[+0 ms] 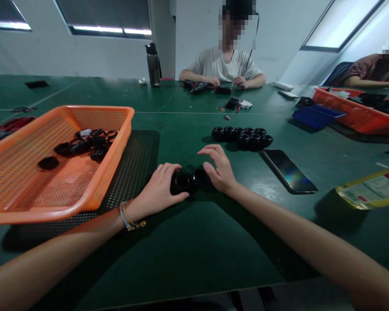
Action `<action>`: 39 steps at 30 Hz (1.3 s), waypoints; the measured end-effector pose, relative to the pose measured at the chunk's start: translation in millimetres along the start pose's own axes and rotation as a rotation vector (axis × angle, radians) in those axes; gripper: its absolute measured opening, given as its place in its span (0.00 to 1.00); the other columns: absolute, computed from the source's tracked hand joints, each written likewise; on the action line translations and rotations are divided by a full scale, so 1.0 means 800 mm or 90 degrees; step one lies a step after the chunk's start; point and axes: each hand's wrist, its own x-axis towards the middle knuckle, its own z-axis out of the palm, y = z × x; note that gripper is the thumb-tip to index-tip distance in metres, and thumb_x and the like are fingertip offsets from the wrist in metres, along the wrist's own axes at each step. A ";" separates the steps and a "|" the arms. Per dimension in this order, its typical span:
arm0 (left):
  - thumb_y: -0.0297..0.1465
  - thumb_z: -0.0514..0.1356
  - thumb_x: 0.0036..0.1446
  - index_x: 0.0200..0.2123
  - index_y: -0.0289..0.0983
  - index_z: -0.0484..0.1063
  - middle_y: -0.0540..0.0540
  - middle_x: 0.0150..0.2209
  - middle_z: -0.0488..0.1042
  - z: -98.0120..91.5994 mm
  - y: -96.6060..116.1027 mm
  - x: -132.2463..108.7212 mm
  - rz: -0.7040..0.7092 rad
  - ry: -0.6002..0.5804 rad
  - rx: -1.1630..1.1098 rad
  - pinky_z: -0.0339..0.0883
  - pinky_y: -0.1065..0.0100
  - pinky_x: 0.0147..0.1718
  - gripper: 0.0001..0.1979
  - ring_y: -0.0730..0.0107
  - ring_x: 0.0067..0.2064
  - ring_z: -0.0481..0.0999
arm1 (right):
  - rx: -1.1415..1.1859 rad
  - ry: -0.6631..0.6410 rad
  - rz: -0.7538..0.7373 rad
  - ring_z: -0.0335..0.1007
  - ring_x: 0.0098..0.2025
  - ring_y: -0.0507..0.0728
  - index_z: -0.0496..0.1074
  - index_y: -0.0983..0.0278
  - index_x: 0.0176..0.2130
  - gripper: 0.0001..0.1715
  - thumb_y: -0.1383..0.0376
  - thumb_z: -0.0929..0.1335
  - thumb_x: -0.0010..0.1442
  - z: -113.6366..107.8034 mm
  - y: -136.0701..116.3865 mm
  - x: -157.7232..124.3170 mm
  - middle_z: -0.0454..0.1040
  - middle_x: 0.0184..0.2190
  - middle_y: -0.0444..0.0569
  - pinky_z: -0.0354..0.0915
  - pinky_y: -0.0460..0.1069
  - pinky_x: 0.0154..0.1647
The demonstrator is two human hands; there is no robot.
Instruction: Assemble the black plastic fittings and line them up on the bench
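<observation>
Two glossy black, hollow round parts stand side by side on the green table, their openings facing up. My left hand [160, 186] curves around the left black round part [182, 182], thumb at its near side and fingers at its far side. Beside it, the right black round part [199, 175] sits close against or just next to the first; I cannot tell if they touch. My right hand [221, 169] is at its right side with the fingers spread and bent, the thumb near or touching its rim. The palm hides some of that part's right side.
An orange basket [99, 190] with several loose black parts stands at left. Rows of black round parts [255, 140] sit ahead, near a phone [290, 171]. A yellow bottle [372, 190] lies at right. Across the table a person [227, 65] handles small items.
</observation>
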 end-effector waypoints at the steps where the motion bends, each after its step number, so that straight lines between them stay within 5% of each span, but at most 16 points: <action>1: 0.36 0.64 0.47 0.48 0.33 0.61 0.40 0.45 0.68 -0.001 -0.001 -0.001 -0.005 0.000 0.002 0.64 0.52 0.47 0.27 0.54 0.48 0.66 | 0.016 -0.032 -0.029 0.64 0.45 0.61 0.66 0.60 0.41 0.14 0.61 0.59 0.56 0.002 -0.008 -0.005 0.65 0.41 0.52 0.63 0.59 0.46; 9: 0.34 0.65 0.46 0.44 0.35 0.65 0.40 0.44 0.70 0.001 -0.007 -0.003 -0.008 0.006 -0.008 0.63 0.52 0.49 0.21 0.54 0.49 0.66 | -0.044 -0.115 -0.014 0.62 0.44 0.64 0.63 0.62 0.46 0.24 0.58 0.65 0.50 -0.002 -0.025 -0.023 0.64 0.40 0.54 0.63 0.61 0.43; 15: 0.33 0.64 0.46 0.44 0.36 0.66 0.41 0.44 0.71 0.001 -0.008 -0.006 0.012 0.039 -0.040 0.64 0.53 0.48 0.21 0.56 0.49 0.67 | -0.017 -0.221 -0.030 0.64 0.41 0.61 0.63 0.61 0.45 0.20 0.64 0.66 0.50 -0.003 -0.026 -0.021 0.68 0.39 0.52 0.66 0.59 0.41; 21: 0.31 0.64 0.46 0.40 0.37 0.68 0.43 0.41 0.73 0.000 -0.006 -0.003 0.017 0.017 -0.031 0.65 0.52 0.48 0.16 0.55 0.49 0.67 | -0.004 -0.217 -0.018 0.64 0.43 0.62 0.63 0.62 0.45 0.19 0.65 0.66 0.51 -0.007 -0.026 -0.022 0.67 0.41 0.55 0.67 0.59 0.42; 39: 0.29 0.59 0.50 0.50 0.38 0.65 0.45 0.42 0.64 -0.008 0.001 -0.009 -0.022 0.049 -0.165 0.69 0.62 0.44 0.22 0.65 0.44 0.70 | 0.024 -0.206 0.030 0.63 0.36 0.56 0.70 0.62 0.40 0.12 0.64 0.67 0.53 -0.017 -0.028 -0.023 0.63 0.34 0.48 0.66 0.53 0.35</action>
